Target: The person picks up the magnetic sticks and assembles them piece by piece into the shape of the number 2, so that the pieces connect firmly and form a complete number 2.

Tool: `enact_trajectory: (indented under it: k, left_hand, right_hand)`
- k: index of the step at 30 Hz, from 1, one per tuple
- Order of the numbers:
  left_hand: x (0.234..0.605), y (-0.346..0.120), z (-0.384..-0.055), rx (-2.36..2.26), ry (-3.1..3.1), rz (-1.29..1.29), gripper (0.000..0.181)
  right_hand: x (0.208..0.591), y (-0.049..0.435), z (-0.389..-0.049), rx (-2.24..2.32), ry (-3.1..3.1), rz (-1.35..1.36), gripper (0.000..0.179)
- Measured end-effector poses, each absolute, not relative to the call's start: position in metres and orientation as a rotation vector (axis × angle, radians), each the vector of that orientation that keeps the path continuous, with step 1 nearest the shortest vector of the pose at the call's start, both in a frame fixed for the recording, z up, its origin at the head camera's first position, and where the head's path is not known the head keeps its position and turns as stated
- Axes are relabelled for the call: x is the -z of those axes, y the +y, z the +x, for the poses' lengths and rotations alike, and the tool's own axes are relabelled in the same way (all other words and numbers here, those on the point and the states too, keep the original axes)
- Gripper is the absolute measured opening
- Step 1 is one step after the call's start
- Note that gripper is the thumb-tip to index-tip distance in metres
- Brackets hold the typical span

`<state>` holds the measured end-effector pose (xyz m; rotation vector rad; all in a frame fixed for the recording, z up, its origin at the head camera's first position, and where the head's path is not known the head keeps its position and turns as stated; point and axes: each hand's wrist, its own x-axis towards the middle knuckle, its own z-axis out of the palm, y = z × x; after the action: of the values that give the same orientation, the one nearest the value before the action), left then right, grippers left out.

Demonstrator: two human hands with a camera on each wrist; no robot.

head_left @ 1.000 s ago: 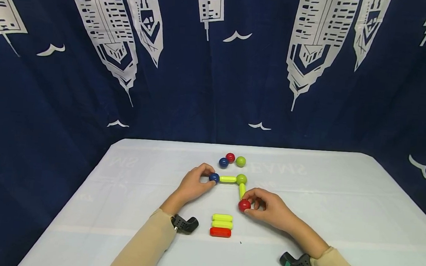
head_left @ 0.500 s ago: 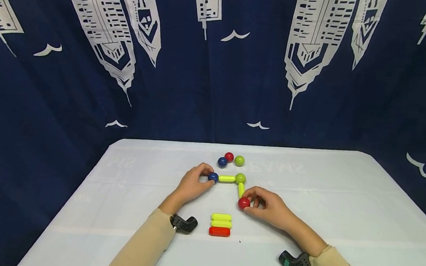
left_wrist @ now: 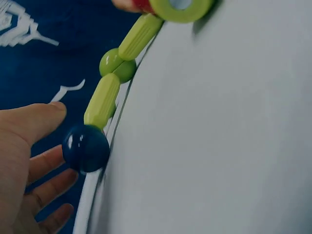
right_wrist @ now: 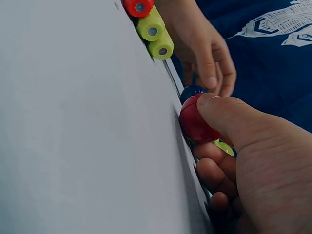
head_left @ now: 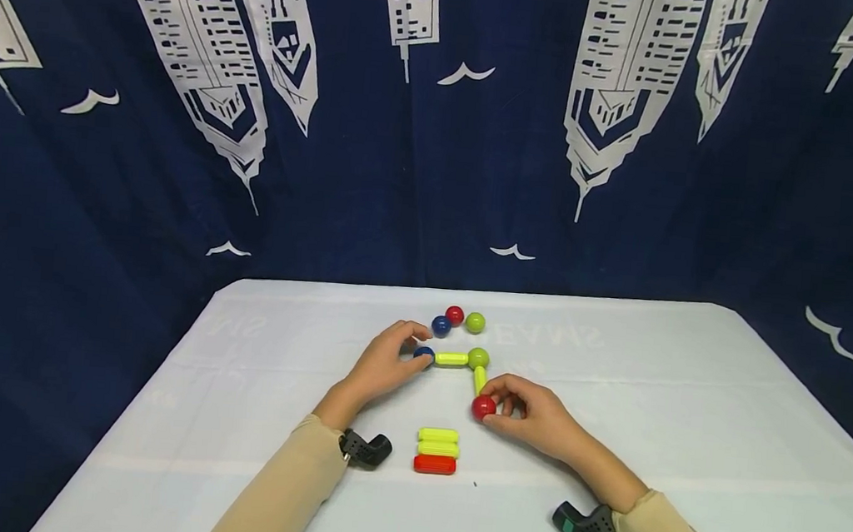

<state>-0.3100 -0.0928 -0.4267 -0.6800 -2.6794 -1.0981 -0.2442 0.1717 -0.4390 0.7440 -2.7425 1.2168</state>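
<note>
On the white table, an L-shaped chain of magnetic balls and rods lies ahead of me. A blue ball (left_wrist: pixel 87 148) ends its left side, a yellow-green rod (head_left: pixel 452 359) leads to the green corner ball (head_left: pixel 478 358), and a second yellow-green rod (head_left: pixel 479 380) runs toward me to a red ball (head_left: pixel 483 407). My right hand (head_left: pixel 535 416) pinches the red ball between thumb and fingers. Around the blue ball my left hand (head_left: pixel 386 361) is spread; in the left wrist view the thumb stands apart from the ball and the fingers lie behind it.
Behind the chain sit a loose blue ball (head_left: pixel 441 326), a red ball (head_left: pixel 454 315) and a green ball (head_left: pixel 475 322). Nearer me, two yellow-green rods (head_left: pixel 438 442) lie beside a red rod (head_left: pixel 435 465). A dark blue printed cloth (head_left: pixel 374 170) hangs beyond the table.
My left hand's thumb and fingers have parted from their pinch on the blue ball. The right hand keeps its pinch on the red ball. The head view has shifted slightly.
</note>
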Motion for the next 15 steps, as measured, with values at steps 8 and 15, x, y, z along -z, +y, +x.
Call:
enact_trajectory:
  k: [8,15]
  left_hand:
    - [0.408,-0.062,-0.315,1.042,-2.655,-0.975,0.024]
    - [0.408,-0.050,-0.328,1.185,-2.767,-0.998,0.029]
  right_hand:
    - [0.440,0.174,-0.244,-1.170,-2.735,0.765,0.031]
    - [0.441,0.174,-0.247,-1.183,-2.729,0.798,0.030]
